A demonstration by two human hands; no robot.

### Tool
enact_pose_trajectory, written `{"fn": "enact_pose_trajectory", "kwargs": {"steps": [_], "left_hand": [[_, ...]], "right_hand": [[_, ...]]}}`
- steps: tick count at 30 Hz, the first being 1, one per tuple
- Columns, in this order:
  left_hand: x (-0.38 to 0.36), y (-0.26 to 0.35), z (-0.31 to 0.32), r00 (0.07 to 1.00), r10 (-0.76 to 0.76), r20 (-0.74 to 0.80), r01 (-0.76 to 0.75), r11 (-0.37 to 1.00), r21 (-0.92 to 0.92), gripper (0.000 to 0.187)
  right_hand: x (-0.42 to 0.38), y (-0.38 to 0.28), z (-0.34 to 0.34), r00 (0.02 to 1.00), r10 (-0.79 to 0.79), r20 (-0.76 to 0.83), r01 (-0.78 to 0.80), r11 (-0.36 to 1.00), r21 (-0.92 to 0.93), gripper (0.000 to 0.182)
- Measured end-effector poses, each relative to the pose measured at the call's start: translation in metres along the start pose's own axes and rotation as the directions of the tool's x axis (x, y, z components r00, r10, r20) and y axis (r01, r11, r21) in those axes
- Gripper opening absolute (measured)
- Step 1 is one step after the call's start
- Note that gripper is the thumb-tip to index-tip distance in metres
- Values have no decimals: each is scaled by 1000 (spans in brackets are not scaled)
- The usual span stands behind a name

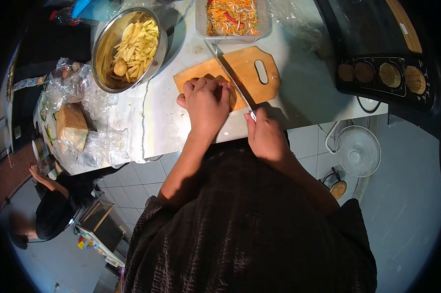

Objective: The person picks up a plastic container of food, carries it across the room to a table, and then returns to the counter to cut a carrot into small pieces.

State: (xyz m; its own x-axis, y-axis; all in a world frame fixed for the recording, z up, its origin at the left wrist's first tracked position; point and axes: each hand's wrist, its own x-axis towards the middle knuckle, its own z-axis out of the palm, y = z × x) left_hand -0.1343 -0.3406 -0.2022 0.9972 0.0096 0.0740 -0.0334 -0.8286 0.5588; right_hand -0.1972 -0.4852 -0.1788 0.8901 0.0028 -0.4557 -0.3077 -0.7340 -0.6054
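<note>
Wooden cutting board with a handle slot (249, 68) sits under both hands on the white counter (152, 122). The right hand (265, 136) clamps tight around the long steel knife (227, 73); just left of that grip, the left hand (206, 100) presses curled fingers on something hidden. Beyond, a round metal bowl of pale potato strips (130, 49).

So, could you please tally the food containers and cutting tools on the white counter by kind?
Round steel bowl of pale cut strips: 1
Clear rectangular plastic tub of orange shredded salad: 1
Wooden cutting board with handle slot: 1
Long steel knife, held by the right hand: 1
Total: 4
</note>
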Motion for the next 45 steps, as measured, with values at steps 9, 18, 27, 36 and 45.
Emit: {"fn": "enact_pose_trajectory", "kwargs": {"steps": [9, 18, 27, 36, 45], "left_hand": [[0, 4, -2, 1000, -20, 5, 20, 1000, 9, 11], [0, 1, 2, 1000, -9, -24, 9, 1000, -24, 10], [-1, 1, 3, 999, -14, -32, 14, 1000, -3, 10], [-2, 2, 1, 999, -24, -31, 24, 1000, -1, 11], [-1, 5, 0, 1000, -10, -14, 11, 999, 37, 12]], "right_hand": [[0, -7, -4, 997, 54, 57, -54, 998, -13, 36], [2, -3, 0, 1000, -4, 15, 5, 999, -52, 34], [5, -9, -4, 999, 25, 44, -24, 999, -29, 35], [7, -2, 0, 999, -34, -30, 31, 995, -90, 30], [-9, 17, -6, 997, -44, -69, 37, 993, -109, 31]]}}
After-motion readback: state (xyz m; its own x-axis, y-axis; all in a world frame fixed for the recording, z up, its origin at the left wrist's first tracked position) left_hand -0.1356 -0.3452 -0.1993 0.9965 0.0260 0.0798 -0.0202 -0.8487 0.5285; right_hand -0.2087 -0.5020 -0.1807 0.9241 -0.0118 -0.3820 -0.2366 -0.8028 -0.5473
